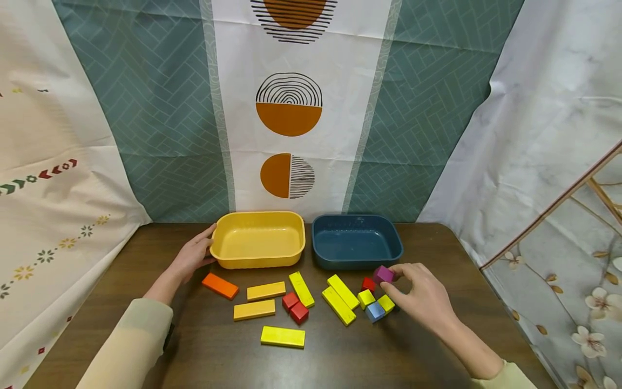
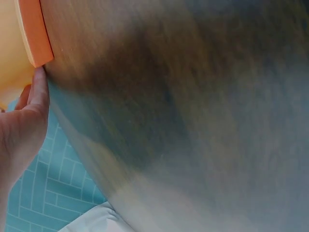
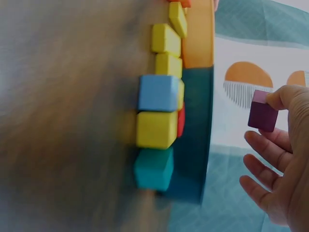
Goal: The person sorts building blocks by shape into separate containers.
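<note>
My right hand (image 1: 421, 289) pinches a purple cube (image 1: 384, 274) between thumb and fingers, above the table just in front of the dark blue bin (image 1: 357, 265). The right wrist view shows the purple cube (image 3: 263, 116) held up, the other fingers loosely spread. Below it sit a red cube (image 1: 368, 283), yellow cubes (image 1: 366, 299), a blue cube (image 1: 375, 312) and a teal cube (image 3: 154, 168), the teal one mostly hidden in the head view. At the left, my left hand (image 1: 191, 258) rests with extended fingers against the side of the yellow bin (image 1: 259, 263).
Flat blocks lie in front of the bins: an orange block (image 1: 220, 286), light orange blocks (image 1: 254, 310) and several yellow blocks (image 1: 283, 336). Two red cubes (image 1: 298, 312) touch among them. A patterned cloth (image 1: 311, 178) hangs behind the brown table (image 1: 204, 351).
</note>
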`<state>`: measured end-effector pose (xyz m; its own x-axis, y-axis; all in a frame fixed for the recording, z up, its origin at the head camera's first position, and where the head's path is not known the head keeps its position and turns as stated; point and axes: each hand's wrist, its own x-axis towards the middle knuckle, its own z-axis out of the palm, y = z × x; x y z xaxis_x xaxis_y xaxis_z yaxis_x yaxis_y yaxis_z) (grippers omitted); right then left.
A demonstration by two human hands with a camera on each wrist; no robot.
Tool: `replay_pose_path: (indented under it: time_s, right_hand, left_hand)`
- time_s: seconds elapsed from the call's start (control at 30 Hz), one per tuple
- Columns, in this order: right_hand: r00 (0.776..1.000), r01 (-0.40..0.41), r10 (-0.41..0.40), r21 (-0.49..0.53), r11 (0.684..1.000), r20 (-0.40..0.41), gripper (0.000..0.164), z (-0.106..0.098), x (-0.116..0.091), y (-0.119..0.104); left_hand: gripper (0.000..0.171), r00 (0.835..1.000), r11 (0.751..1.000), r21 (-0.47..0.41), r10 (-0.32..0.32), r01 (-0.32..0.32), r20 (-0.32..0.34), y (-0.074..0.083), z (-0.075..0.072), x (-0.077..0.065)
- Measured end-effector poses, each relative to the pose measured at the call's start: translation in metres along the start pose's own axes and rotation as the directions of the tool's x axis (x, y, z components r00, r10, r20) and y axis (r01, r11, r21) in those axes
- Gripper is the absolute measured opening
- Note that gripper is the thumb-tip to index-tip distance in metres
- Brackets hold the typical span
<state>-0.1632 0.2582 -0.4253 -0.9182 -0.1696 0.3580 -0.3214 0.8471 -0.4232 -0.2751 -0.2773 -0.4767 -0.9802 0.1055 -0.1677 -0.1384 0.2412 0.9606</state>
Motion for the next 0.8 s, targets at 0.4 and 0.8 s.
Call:
replay_pose_path:
  time_s: [0.4, 0.8]
  right_hand:
    - [0.995, 0.065, -0.07, 0.076, 0.995, 0.067, 0.032, 0.024, 0.051, -0.04]
    - [0.986, 0.099, -0.113, 0.121, 0.988, 0.119, 0.036, 0.063, 0.107, -0.072]
  left_hand:
    - [0.058, 0.999, 0.999, -0.036, -0.002, 0.0, -0.04, -0.005, 0.002, 0.003]
    - [0.058, 0.998, 1.0, -0.023, 0.003, -0.004, -0.061, -0.005, 0.001, 0.0]
